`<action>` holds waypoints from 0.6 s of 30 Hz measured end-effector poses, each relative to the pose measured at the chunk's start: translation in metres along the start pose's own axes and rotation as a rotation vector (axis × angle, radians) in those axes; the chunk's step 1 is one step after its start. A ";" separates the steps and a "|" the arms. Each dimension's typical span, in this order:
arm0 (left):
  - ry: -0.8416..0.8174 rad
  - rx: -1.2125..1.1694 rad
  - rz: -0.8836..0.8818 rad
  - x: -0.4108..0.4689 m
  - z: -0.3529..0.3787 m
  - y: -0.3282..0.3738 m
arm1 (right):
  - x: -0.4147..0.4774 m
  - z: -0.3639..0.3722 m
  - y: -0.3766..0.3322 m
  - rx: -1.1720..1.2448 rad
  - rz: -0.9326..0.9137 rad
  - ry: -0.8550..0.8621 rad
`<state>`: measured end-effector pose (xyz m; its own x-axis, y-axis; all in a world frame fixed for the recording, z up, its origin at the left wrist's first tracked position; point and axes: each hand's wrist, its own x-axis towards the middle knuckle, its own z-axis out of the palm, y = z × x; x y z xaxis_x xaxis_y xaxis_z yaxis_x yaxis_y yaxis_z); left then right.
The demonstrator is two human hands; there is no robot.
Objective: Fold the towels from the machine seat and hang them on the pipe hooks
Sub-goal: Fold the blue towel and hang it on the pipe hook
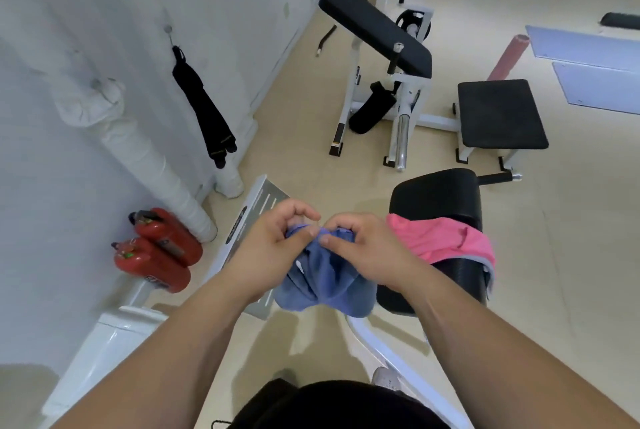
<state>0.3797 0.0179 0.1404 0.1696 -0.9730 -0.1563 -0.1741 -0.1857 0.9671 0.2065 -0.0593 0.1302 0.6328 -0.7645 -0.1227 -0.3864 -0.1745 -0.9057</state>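
Both hands pinch the blue towel's [323,276] top edge, left hand [273,248] beside right hand [363,248], so it hangs free for folding. Just right of the grip, the pink towel [440,238] waits on the machine seat [436,200].

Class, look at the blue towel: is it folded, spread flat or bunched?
Bunched. The blue towel hangs in loose creases, its top gathered between the left hand and right hand.
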 end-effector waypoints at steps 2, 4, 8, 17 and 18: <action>-0.022 0.031 -0.010 -0.002 -0.029 -0.015 | 0.006 0.018 -0.011 0.086 0.029 0.063; -0.018 0.128 -0.027 -0.004 -0.055 -0.031 | 0.012 0.032 -0.019 0.099 0.062 0.098; 0.100 0.272 -0.116 -0.010 -0.094 -0.058 | 0.016 0.051 -0.030 0.063 0.122 0.177; 0.309 0.165 -0.069 -0.022 -0.130 -0.073 | 0.016 0.054 -0.021 -0.101 0.297 0.614; 0.279 0.140 -0.037 -0.022 -0.128 -0.069 | 0.018 0.056 -0.020 -0.150 0.311 0.600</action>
<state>0.5122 0.0698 0.1032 0.4345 -0.8938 -0.1109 -0.2914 -0.2560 0.9217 0.2632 -0.0343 0.1233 0.0137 -0.9965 -0.0823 -0.6058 0.0572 -0.7936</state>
